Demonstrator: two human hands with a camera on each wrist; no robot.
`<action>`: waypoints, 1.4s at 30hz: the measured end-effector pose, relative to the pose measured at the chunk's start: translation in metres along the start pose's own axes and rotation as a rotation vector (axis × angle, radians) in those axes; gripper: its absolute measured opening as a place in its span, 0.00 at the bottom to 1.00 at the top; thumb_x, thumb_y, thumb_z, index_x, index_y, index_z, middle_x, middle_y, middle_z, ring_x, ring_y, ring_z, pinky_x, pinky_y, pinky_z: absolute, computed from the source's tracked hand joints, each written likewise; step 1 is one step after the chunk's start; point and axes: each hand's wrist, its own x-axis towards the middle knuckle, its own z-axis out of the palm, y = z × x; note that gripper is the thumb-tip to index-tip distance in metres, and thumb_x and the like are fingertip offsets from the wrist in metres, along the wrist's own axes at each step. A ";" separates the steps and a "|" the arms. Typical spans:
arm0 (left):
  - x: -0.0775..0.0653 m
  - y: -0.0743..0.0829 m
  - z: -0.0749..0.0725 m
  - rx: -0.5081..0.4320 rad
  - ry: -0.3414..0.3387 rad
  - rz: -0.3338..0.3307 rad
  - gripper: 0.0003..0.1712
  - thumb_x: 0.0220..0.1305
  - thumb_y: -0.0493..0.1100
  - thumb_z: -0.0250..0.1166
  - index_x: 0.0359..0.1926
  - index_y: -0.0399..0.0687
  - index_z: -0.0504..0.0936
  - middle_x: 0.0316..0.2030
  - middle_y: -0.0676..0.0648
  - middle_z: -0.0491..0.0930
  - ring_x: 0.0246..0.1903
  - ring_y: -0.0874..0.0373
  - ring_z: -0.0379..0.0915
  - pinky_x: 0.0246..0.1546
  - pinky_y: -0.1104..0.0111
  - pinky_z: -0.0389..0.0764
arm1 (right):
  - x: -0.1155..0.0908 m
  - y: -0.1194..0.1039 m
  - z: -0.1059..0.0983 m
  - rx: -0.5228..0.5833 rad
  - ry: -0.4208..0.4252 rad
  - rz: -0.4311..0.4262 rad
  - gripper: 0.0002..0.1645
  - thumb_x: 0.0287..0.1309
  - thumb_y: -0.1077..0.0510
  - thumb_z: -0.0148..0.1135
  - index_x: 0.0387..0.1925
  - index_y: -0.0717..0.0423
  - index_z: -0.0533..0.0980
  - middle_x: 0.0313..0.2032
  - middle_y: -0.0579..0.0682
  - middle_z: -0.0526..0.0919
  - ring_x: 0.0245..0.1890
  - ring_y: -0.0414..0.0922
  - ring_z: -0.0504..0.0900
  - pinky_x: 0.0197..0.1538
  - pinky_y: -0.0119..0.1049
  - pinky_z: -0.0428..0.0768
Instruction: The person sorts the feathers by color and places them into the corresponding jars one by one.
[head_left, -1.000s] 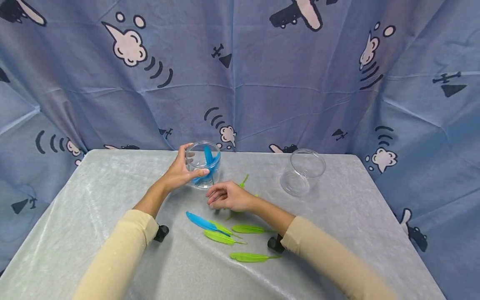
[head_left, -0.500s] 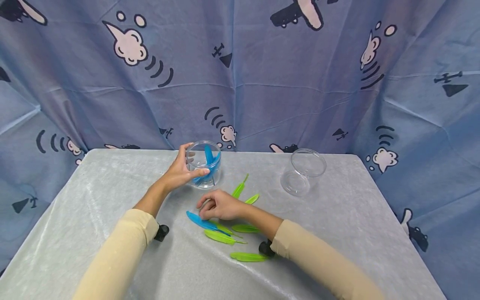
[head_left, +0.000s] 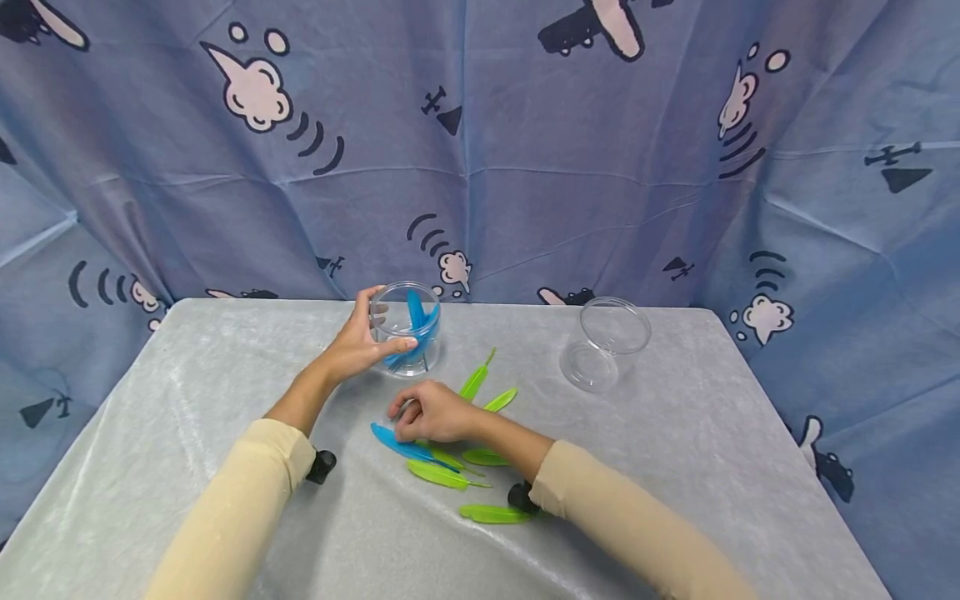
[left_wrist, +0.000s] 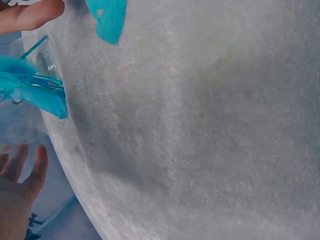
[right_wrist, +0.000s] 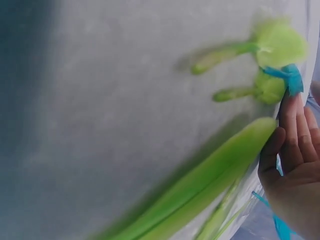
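Loose blue feather [head_left: 411, 450]: lying on the desk just below the centre of the frame, its stem end across a slender bright green feather.
Right hand [head_left: 438, 414]: mid-frame, fingertips right at the blue feather, fingers loose, thumb standing apart from them in the right wrist view; firm contact is hard to tell.
Left hand [head_left: 363, 337]: left of centre, gripping a round clear plastic jar [head_left: 431, 291], fingers and thumb curled about its side.
Jar contents: several blue feathers [head_left: 417, 317].
Green feathers [head_left: 437, 475]: six, spread from centre to lower centre.
Second clear plastic jar [head_left: 600, 358]: right of centre.
Desk [head_left: 675, 458]: covered in pale grey cloth.
Backdrop: blue printed curtain [head_left: 525, 167], upper frame.
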 end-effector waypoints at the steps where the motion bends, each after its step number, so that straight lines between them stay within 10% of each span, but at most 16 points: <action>1: 0.000 0.000 0.000 -0.003 0.000 0.003 0.56 0.61 0.53 0.72 0.76 0.56 0.41 0.72 0.32 0.54 0.71 0.35 0.52 0.65 0.39 0.62 | 0.001 0.000 0.001 -0.013 0.005 -0.005 0.12 0.57 0.67 0.69 0.44 0.63 0.82 0.30 0.48 0.87 0.30 0.36 0.83 0.38 0.27 0.80; 11: -0.002 0.004 -0.001 -0.024 -0.016 0.004 0.56 0.61 0.49 0.71 0.77 0.54 0.40 0.72 0.30 0.52 0.71 0.33 0.50 0.65 0.39 0.62 | 0.004 -0.004 0.009 -0.207 -0.002 -0.049 0.14 0.52 0.65 0.75 0.42 0.56 0.83 0.26 0.41 0.81 0.25 0.33 0.78 0.35 0.25 0.78; 25: -0.024 0.047 -0.005 -0.031 -0.033 -0.009 0.52 0.64 0.41 0.68 0.76 0.41 0.41 0.71 0.25 0.52 0.71 0.29 0.49 0.66 0.39 0.61 | -0.001 -0.003 -0.004 -0.052 0.019 -0.106 0.13 0.59 0.68 0.67 0.47 0.61 0.82 0.30 0.47 0.82 0.29 0.37 0.80 0.37 0.28 0.80; 36: -0.022 0.045 -0.005 -0.039 -0.039 -0.016 0.52 0.64 0.41 0.68 0.76 0.42 0.41 0.71 0.25 0.51 0.71 0.29 0.49 0.65 0.38 0.62 | -0.008 -0.007 -0.018 -0.010 0.081 -0.146 0.11 0.58 0.69 0.68 0.44 0.64 0.81 0.33 0.50 0.83 0.33 0.38 0.81 0.42 0.29 0.82; 42: -0.006 0.013 -0.003 -0.028 -0.022 -0.009 0.56 0.61 0.49 0.72 0.76 0.53 0.41 0.72 0.30 0.53 0.71 0.34 0.51 0.64 0.39 0.63 | -0.012 -0.006 -0.024 0.014 0.093 -0.174 0.10 0.57 0.69 0.69 0.42 0.65 0.80 0.34 0.52 0.84 0.34 0.37 0.81 0.44 0.29 0.82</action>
